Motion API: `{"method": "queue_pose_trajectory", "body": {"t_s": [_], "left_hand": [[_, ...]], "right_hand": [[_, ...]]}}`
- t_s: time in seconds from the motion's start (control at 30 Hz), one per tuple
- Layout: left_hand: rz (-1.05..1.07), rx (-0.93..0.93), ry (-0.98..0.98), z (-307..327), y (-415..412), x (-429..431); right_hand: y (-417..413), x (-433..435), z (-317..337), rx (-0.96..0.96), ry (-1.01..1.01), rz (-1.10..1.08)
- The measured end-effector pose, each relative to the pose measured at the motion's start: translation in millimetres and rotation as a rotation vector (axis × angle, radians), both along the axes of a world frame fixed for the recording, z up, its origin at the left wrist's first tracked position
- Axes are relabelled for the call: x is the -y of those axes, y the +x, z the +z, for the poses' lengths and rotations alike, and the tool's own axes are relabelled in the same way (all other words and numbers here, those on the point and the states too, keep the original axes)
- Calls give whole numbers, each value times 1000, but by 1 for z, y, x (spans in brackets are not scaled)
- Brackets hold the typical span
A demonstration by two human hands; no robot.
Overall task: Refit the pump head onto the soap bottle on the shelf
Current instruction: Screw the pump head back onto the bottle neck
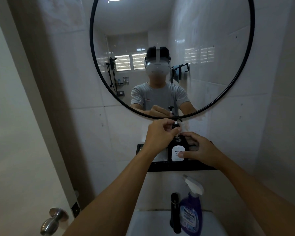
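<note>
Black plastic on black makes this a fiddly seating job: the left hand (157, 133) has its fingertips pinched together around the collar of the pump head (176, 125), which sits directly above the threaded neck of the hand soap bottle (177, 150), with pale threads showing just below the pinch. From here the likeliest slip, I judge, is cross-threading — if the collar goes down tilted, the first turn will bite crooked and jam, or leave the pump loose. A second risk is the bottle twisting or tipping off the shelf (182, 167) if the turning force outruns the hold below. That hold comes from the right hand (198, 149), fingers curled and pressed against the bottle's right side, thumb across the lower edge of the white label. The bottle itself is dark and squarish, standing upright on the black wall shelf below the round mirror (245, 65), its label reading "HAND SO…" where the thumb does not cover it. Beneath both hands, well apart from the grip, stand a purple spray bottle (191, 212) and a black tap (174, 212) at the basin — anything dropped would land there.
</note>
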State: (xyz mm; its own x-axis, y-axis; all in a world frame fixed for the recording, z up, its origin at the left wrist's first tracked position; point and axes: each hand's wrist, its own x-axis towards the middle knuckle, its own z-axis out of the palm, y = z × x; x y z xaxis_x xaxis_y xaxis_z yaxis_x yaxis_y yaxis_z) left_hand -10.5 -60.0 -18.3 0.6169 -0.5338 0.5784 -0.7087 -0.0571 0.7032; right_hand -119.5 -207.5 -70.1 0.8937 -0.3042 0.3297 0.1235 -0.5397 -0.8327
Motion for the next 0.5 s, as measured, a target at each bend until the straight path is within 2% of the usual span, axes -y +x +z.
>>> {"method": "queue_pose_trajectory", "body": {"t_s": [0.5], "left_hand": [[-69,-90,17,-25,-2,-2]], "right_hand": [[-2,-1,1,-2,-11,-4]]}}
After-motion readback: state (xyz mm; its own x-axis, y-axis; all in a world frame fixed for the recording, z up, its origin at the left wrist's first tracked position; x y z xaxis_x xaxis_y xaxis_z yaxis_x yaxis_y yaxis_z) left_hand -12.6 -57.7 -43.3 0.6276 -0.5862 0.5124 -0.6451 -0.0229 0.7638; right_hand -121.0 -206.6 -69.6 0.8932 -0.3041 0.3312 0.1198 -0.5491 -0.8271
